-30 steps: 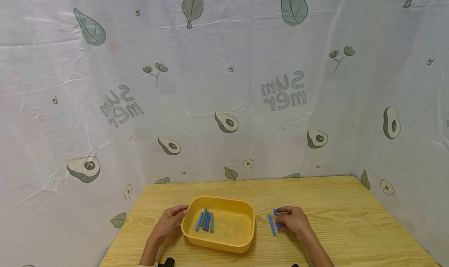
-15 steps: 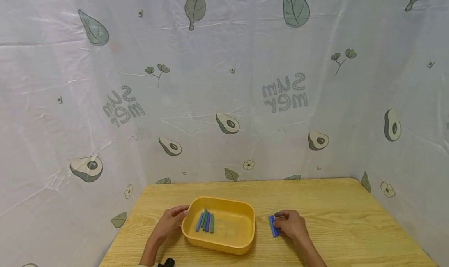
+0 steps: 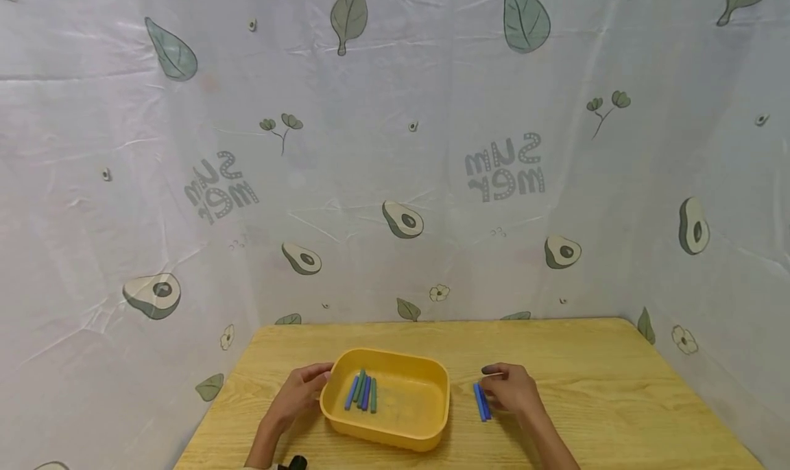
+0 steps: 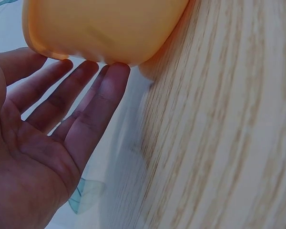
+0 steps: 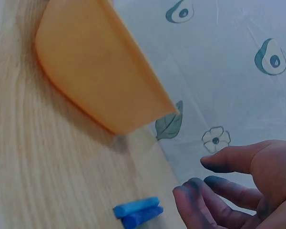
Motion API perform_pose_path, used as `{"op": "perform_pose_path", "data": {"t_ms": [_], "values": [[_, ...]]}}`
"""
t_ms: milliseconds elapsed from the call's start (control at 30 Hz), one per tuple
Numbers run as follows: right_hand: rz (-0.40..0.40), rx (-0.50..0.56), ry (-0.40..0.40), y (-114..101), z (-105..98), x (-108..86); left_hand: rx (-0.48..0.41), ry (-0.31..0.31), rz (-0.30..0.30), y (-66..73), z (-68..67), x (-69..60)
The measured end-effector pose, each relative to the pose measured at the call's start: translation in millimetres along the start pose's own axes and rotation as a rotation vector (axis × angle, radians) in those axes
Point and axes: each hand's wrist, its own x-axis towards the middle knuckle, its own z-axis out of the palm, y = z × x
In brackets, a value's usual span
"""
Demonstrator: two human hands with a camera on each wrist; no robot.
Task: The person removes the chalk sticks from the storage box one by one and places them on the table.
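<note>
My left hand touches the left side of a yellow plastic tub, and in the left wrist view its extended fingertips rest against the tub's wall. Several green and blue chalk sticks lie in the tub's left half. To the right of the tub, a light blue chalk stick and a darker blue chalk stick lie side by side on the table. Just beside them is my right hand, its thumb and fingers parted with nothing between them. Its fingertips are stained dark blue.
A wood-grain table carries everything. Behind it and along both sides hangs a pale sheet printed with leaves and avocados. A black strap piece shows near my left wrist.
My right hand has set the darker blue chalk stick down against the light blue one and let go of it. The left hand and the tub stay in place.
</note>
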Motion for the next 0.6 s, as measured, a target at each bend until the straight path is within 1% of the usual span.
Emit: {"op": "perform_pose_path", "data": {"t_ms": [67,200,300,433,600], "values": [[0.009,0.027,-0.026,-8,0,-0.1,0.001,-0.003,0.009,-0.2,0.4,-0.7],[0.013,0.069,-0.090,-21,1,0.1,0.003,-0.003,0.006,0.0,0.6,-0.8],[0.006,0.115,-0.165,-30,3,0.1,-0.002,0.005,-0.001,-0.3,0.3,-0.9],[-0.004,0.181,-0.254,-40,9,0.9,-0.006,0.004,0.008,-1.1,0.3,0.0],[-0.006,0.221,-0.321,-51,19,2.8,-0.013,-0.007,0.015,-1.6,0.6,1.2]]}}
